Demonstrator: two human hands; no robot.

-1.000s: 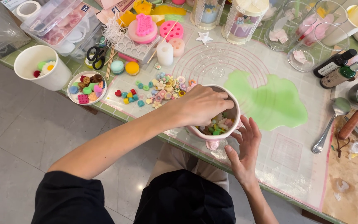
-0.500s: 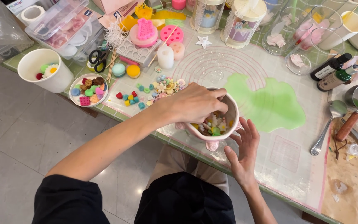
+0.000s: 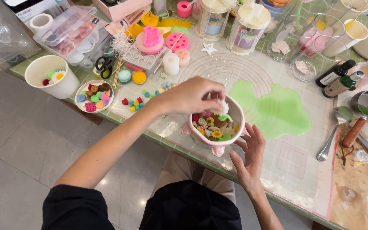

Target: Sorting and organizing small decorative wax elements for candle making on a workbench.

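Presently, in the head view, a pink footed cup point(image 3: 216, 127) is seen at the centre of the frame, on a translucent mat point(image 3: 294, 166) near the table edge. It is already largely filled with small coloured wax pieces point(image 3: 211, 125). The left hand point(image 3: 192, 97) is held over the rim, its fingers pinched on a small white flower piece point(image 3: 223, 107). The right hand point(image 3: 248, 155) is open, palm against the cup's right side, gripping nothing. A dish of further pieces point(image 3: 93, 96) is noted at left, and loose pieces point(image 3: 133, 103) remain on the mat; filling is judged well advanced but unfinished.
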